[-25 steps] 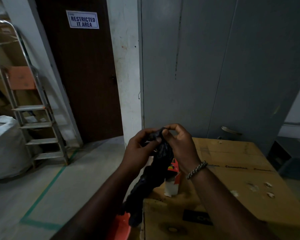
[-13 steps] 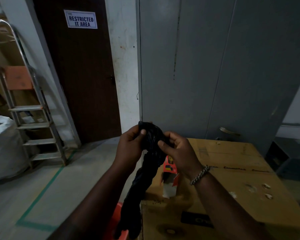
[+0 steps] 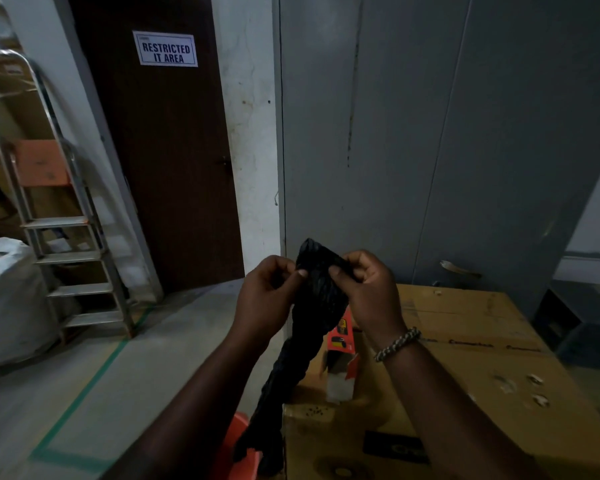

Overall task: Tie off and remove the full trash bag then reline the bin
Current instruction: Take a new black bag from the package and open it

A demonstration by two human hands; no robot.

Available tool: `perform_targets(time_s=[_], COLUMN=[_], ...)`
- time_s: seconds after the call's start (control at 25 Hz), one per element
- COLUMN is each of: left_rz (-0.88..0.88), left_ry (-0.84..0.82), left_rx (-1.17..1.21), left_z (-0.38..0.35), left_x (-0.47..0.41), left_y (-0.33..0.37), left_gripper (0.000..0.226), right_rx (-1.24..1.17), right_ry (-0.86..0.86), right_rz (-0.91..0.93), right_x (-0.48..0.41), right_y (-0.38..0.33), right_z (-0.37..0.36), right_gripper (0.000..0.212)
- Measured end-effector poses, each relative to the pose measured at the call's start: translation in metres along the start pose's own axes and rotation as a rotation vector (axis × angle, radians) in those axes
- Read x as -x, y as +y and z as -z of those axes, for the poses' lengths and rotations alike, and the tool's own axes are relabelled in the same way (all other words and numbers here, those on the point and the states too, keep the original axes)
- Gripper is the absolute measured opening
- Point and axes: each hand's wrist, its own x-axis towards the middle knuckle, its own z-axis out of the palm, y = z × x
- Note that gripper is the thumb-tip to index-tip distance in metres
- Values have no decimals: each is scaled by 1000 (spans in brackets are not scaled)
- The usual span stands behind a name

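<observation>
A black trash bag (image 3: pixel 305 344), twisted into a long rope, hangs down in front of me. My left hand (image 3: pixel 267 299) pinches its top edge from the left. My right hand (image 3: pixel 368 292), a braided band at its wrist, pinches the same top from the right. The top of the bag spreads a little between my thumbs. Its lower end dangles over an orange bin (image 3: pixel 238 452), of which only a strip of rim shows beside my left forearm.
A big cardboard box (image 3: pixel 465 358) stands at lower right with a small orange carton (image 3: pixel 342 355) on it. Grey metal cabinet (image 3: pixel 413 133) behind. Brown door (image 3: pixel 167 150) marked restricted, stepladder (image 3: pixel 66 237) and white sack (image 3: pixel 11 299) at left. Green tape line on floor.
My hands have lifted the bag's top slightly and pulled it a bit wider; the camera has shifted a little.
</observation>
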Motion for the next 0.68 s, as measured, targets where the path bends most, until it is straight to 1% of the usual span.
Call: perform_targets(time_s=[0.16,0.24,0.32,0.4,0.44,0.52,0.56,0.6,0.64,0.68], left_rz=[7,-15,-44,-70,-85,-112,-120,-122,-128,-136], left_ry=[95,127,169,209,227,254,263,275,297,326], left_rx=[90,92,82,62,54,36,21,0,-26,-48], left_z=[4,6,10,15,17,20,21,22,23,26], left_x=[-3,-5,-8,-11,-12,-12,-13,-13,-13,-14], left_y=[1,0,-1,0,1,1,2,2,3,2], left_gripper=[13,10,9,12,13,16,16,15,15,16], right_rx=[-22,-45,-103,-160,-209,-295,-287,-237,-190,-179], right_ry=[53,71,62,-25,-107,-340,-450,-509,-509,-452], right_rz=[-5,22,5,-57,-86,-140,-139,-123,-104,-106], right_x=[-7,-7,-8,-10,-11,-11,-9,-8,-6,-6], right_y=[1,-3,-7,-6,-4,2,4,6,7,7], right_z=[4,4,7,12,16,20,20,20,18,16], right_gripper=[12,16,21,29,34,41,45,45,41,36])
